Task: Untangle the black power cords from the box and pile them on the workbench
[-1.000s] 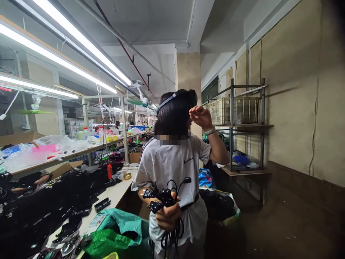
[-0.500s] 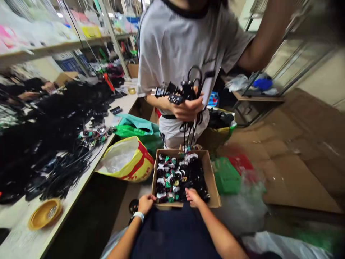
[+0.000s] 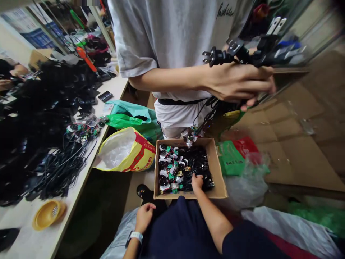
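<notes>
Head: box (image 3: 219, 169) beside printed green bag (image 3: 230, 160)

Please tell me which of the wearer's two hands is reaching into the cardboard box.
The right hand, its fingers on the black cables in the box; the left hand, with the white-strapped watch, is outside the box.

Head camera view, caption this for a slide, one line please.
Right hand reaches into a cardboard box of black cords while a co-worker holds plugs above it.
</notes>
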Motion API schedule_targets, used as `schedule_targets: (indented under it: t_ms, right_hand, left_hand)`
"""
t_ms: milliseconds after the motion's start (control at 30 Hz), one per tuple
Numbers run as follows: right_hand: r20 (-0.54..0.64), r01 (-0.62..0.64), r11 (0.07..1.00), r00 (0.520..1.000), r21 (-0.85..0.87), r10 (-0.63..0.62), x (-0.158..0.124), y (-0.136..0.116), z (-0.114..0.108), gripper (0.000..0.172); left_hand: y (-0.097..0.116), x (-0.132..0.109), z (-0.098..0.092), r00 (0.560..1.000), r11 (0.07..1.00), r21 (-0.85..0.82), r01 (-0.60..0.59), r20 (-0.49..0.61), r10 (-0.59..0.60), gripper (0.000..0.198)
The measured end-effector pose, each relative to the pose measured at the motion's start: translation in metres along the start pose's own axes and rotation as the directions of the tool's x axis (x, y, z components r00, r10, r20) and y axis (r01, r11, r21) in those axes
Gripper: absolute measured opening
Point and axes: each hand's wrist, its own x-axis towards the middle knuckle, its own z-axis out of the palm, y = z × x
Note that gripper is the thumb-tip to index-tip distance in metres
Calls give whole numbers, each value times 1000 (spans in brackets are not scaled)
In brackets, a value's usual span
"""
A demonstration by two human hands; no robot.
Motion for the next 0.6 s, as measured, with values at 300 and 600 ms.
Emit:
schedule_targets:
  t_ms: [300, 600]
  right_hand:
    - [26, -230, 967, 973, 111, 229, 30, -12, -4, 43]
    - [-67, -190, 911, 971, 367, 229, 2, -11, -3, 30]
  left_hand:
    - [-51, -24, -11, 988, 980, -125, 153, 51, -147, 18]
    - [-38, -17, -32, 992, 994, -68, 85, 99, -79, 31]
